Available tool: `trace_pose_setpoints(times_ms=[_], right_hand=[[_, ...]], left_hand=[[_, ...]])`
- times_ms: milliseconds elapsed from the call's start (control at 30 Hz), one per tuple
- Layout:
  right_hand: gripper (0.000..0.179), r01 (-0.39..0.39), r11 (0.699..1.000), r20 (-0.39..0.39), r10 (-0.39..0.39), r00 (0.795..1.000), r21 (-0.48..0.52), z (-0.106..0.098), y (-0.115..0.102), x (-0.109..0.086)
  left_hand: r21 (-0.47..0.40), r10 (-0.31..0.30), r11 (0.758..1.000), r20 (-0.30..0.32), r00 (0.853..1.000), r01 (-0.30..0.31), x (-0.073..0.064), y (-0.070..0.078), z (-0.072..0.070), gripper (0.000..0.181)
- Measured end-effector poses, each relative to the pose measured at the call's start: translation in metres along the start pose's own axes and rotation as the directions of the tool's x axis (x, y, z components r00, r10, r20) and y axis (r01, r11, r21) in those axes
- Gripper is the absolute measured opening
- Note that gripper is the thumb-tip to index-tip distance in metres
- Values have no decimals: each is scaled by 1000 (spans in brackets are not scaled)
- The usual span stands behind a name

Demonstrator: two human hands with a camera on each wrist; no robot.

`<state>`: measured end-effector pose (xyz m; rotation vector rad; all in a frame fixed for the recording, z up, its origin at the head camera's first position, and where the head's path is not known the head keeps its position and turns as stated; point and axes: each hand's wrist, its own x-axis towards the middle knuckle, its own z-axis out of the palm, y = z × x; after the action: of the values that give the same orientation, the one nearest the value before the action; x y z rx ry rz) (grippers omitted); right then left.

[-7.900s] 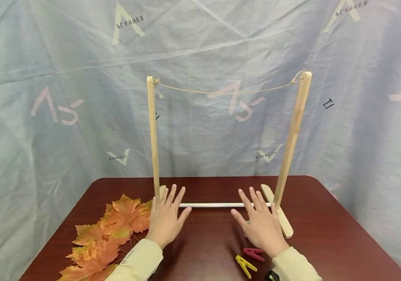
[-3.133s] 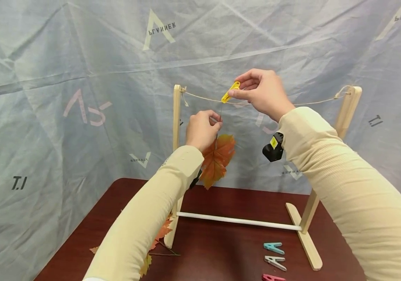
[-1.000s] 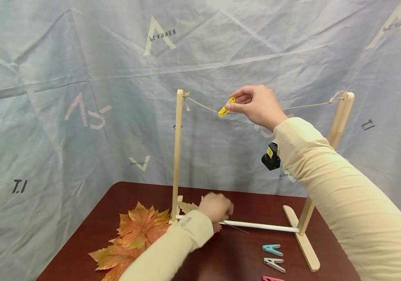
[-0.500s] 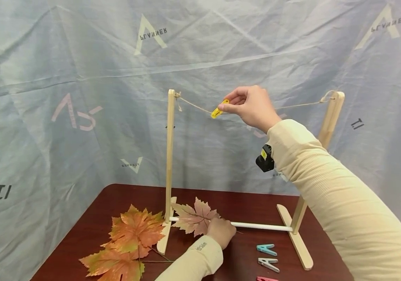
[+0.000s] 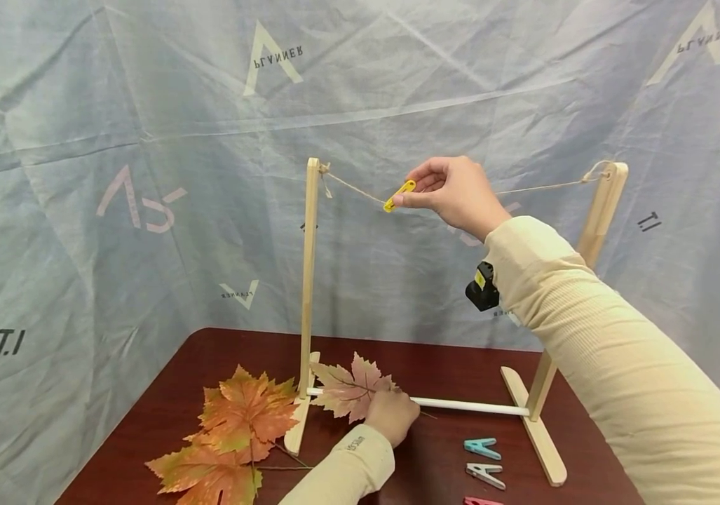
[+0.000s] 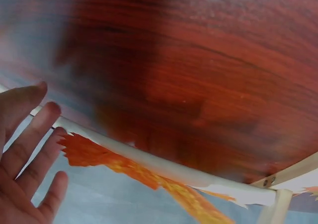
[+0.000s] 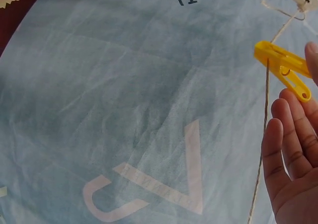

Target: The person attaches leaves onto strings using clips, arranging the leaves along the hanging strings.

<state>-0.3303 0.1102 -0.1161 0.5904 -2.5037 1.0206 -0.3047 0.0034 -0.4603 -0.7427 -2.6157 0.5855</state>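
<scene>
Right hand: raised, thumb and fingers pinching a small yellow plastic clothespin; the other fingers lie slightly bent behind it. The clothespin's nose is at a thin tan twine line, which bends down at that spot.

Left hand: low, across the white rod; its fingers are loosely extended and apart in the wrist view, the thumb hard to make out. It reaches over the stem end of a pinkish, jagged-edged artificial maple leaf. That leaf lies across the rod, near the left post; a thin stem shows on the far side of the hand.

Frame: two upright pale wooden posts, each on a flat, round-ended wooden foot, joined low by the rod; the twine is tied near the tops.

Also on the dark reddish-brown wood-grain desk: orange and yellow-green maple leaves, overlapping, by the left foot; a light-blue clothespin, a grey clothespin and a red clothespin, in a row near the right foot, the red one cut by the frame edge.

Worn: cream sleeves; a small black device at the right wrist.

Behind: a creased grey-blue cloth backdrop with printed lettering.
</scene>
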Motion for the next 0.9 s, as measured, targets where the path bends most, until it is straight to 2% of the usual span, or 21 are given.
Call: trace_pose_setpoints(times_ms=[200,333,400,600,733,900], right_hand=[[39,-10,1000,11,10,1000,-12,0,1,-2],[39,-8,1000,11,9,1000,-13,2,0,-3],[38,-4,1000,10,4,1000,-4,3,0,-3],[34,13,1000,-2,-13,1000,11,7,-3,-5],[33,20,1000,-6,-20,1000,-2,10,-4,-5],[35,19,1000,-7,-19,1000,7,10,-4,-4]], left_hand=[[-56,-25,998,-84,996,20,-1,-6,-4,15],[-65,-58,997,-113,992,51,0,-2,-3,17],[-52,-88,995,-111,990,83,1,1,-2,15],[-14,-141,990,-42,989,141,5,6,2,14],[-6,-145,989,-41,989,145,3,-1,-1,16],[-26,-139,990,-118,983,137,2,-20,-15,18]])
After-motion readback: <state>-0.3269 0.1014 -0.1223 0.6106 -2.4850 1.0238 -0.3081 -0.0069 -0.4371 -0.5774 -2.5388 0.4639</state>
